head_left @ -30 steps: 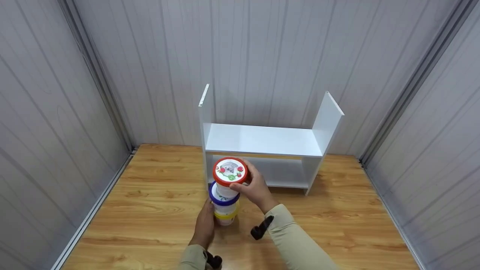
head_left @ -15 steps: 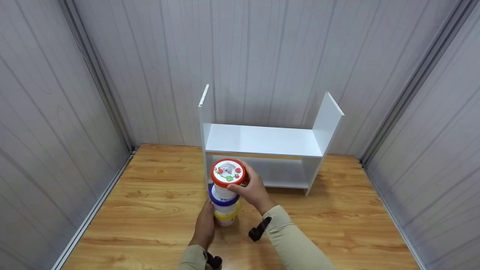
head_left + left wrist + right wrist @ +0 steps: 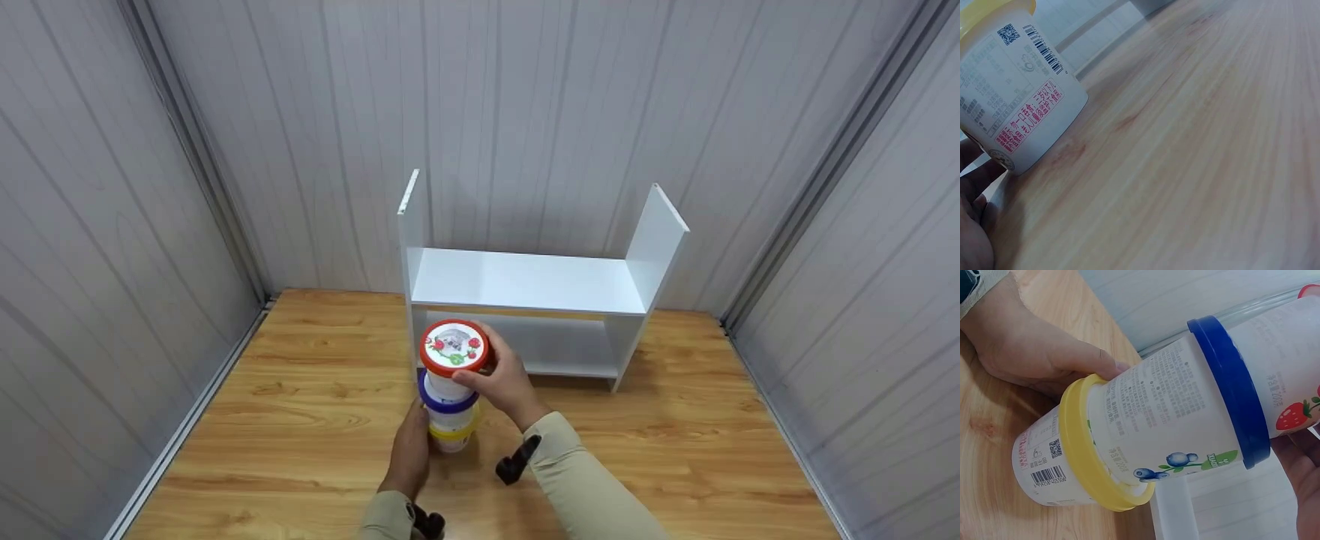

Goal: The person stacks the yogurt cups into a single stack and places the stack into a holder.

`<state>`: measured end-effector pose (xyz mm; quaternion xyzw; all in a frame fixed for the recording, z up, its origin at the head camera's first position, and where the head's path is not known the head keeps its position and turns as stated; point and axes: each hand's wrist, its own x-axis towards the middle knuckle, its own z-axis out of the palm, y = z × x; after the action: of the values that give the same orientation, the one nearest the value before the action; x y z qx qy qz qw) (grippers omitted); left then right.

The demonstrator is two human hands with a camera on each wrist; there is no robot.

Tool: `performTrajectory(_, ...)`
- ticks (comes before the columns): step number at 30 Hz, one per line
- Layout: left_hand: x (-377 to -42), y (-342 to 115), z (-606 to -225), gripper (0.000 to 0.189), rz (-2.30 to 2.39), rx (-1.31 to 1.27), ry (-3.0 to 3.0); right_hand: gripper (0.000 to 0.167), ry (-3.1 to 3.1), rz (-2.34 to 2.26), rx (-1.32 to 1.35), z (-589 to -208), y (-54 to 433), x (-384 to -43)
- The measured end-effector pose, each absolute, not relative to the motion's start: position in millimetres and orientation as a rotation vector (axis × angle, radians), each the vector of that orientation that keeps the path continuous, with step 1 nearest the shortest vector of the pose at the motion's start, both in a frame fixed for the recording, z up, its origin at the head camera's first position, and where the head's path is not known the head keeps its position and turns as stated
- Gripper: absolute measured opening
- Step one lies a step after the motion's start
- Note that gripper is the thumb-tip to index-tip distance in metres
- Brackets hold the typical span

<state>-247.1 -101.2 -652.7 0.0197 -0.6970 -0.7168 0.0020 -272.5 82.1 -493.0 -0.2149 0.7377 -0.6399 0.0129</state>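
Three white snack tubs form an upright stack on the wooden table in front of the shelf. At the bottom is the yellow-lidded tub [image 3: 1022, 90]; the blue-lidded tub [image 3: 1162, 410], printed with blueberries, stands on it. The red-lidded tub [image 3: 454, 347], with strawberries on its side, is on top, its base at the blue lid. My right hand [image 3: 510, 386] grips this top tub from the right, thumb at the front. My left hand [image 3: 410, 448] holds the stack low on the left, with its thumb beside the yellow lid and fingers partly hidden behind the lowest tub.
A white two-level shelf [image 3: 525, 281] with tall side panels stands just behind the stack, near the back wall [image 3: 525, 112]. The wooden tabletop [image 3: 300, 420] spreads to both sides, bounded by side walls with metal edging.
My right hand has shifted slightly left and down with the red-lidded tub, bringing it more in line over the blue-lidded one. My left hand and the two lower tubs have stayed put.
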Motion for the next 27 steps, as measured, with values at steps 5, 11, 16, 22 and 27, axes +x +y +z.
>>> performTrajectory(5, -248.2, -100.5, -653.9, 0.055, -2.276, 0.073, -2.166, 0.096, 2.299, -1.985, -0.654, -493.6, 81.1, -272.8)
performTrajectory(11, -250.3, -99.3, -652.4, 0.053, -2.320, 0.108, -2.159, 0.099, 2.324, -1.958, -0.645, -494.1, 81.1, -272.1)
performTrajectory(16, -250.8, -99.2, -653.8, 0.052, -2.343, 0.104, -2.150, 0.097, 2.329, -1.946, -0.651, -494.4, 80.5, -272.1)
performTrajectory(22, -251.3, -99.2, -653.3, 0.053, -2.348, 0.118, -2.153, 0.096, 2.324, -1.932, -0.641, -493.5, 78.9, -270.4)
performTrajectory(27, -251.0, -99.5, -652.2, 0.053, -2.357, 0.150, -2.149, 0.098, 2.312, -1.933, -0.643, -494.9, 78.1, -269.8)
